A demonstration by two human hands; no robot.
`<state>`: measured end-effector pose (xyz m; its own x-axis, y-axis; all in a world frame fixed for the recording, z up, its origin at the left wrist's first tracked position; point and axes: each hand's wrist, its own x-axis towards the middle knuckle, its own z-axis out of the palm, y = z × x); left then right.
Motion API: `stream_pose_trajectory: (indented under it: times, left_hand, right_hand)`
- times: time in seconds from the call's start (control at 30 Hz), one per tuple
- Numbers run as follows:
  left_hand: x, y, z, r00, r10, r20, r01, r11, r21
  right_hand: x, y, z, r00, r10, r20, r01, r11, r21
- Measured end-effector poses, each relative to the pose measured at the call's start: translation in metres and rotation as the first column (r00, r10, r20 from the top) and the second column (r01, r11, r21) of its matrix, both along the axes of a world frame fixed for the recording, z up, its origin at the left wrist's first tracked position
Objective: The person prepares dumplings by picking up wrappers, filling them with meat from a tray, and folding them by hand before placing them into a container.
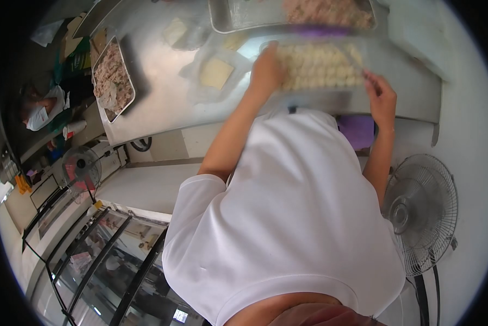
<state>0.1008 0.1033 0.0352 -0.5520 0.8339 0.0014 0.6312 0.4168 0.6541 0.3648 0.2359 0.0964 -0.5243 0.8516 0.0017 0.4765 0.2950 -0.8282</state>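
Note:
A clear tray of small pale dumplings point(320, 68), set in several rows, lies on the metal table before me. My left hand point(267, 69) is at the tray's left end, its fingers smeared by motion. In my right hand point(382, 95), at the right end, is a thin grey stick-like tool point(350, 57) that slants up and left over the dumplings; its exact kind is blurred. To the left of the tray, a stack of square wrappers point(216, 73) rests on plastic film. More pale sheets point(175, 32) lie behind it.
Behind the dumplings stands a metal tray point(238, 19) with minced filling point(328, 12). Another tray of filling point(113, 79) is at the table's left end. A standing fan point(423, 214) is close by my right arm. Another person point(45, 108) is beyond the left end.

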Motion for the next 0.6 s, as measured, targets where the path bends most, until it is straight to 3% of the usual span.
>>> stream_pose_trajectory:
  times: [0.03,0.13,0.23,0.37,0.43,0.53,0.6]
  left_hand:
    - [0.003,0.002,0.000,0.989,-0.058,-0.132,0.049,0.997,-0.066]
    - [0.003,0.005,-0.009,0.956,-0.183,-0.230,0.134,0.968,-0.213]
    - [-0.003,-0.001,-0.003,0.970,-0.214,-0.112,0.200,0.971,-0.127]
    - [-0.013,-0.007,-0.001,0.966,-0.230,-0.116,0.214,0.967,-0.142]
    - [-0.015,-0.005,-0.012,0.981,-0.195,-0.002,0.193,0.971,-0.144]
    - [-0.009,-0.004,0.002,0.981,-0.167,-0.101,0.142,0.966,-0.218]
    - [-0.014,-0.004,0.003,0.964,-0.184,-0.191,0.157,0.977,-0.147]
  right_hand:
    - [0.000,0.000,0.001,1.000,-0.006,0.007,0.006,1.000,-0.006]
    - [-0.003,0.000,0.002,1.000,-0.010,0.018,0.010,1.000,-0.013]
    - [0.000,0.001,0.002,1.000,-0.012,0.021,0.012,1.000,-0.010]
    - [0.002,0.000,-0.001,1.000,-0.019,0.023,0.019,1.000,-0.021]
    - [0.001,0.001,-0.004,1.000,-0.015,0.020,0.015,0.999,-0.034]
    - [-0.003,0.001,-0.004,1.000,-0.012,-0.007,0.011,0.999,-0.042]
    - [-0.004,0.001,-0.002,0.999,-0.013,-0.031,0.012,0.999,-0.041]
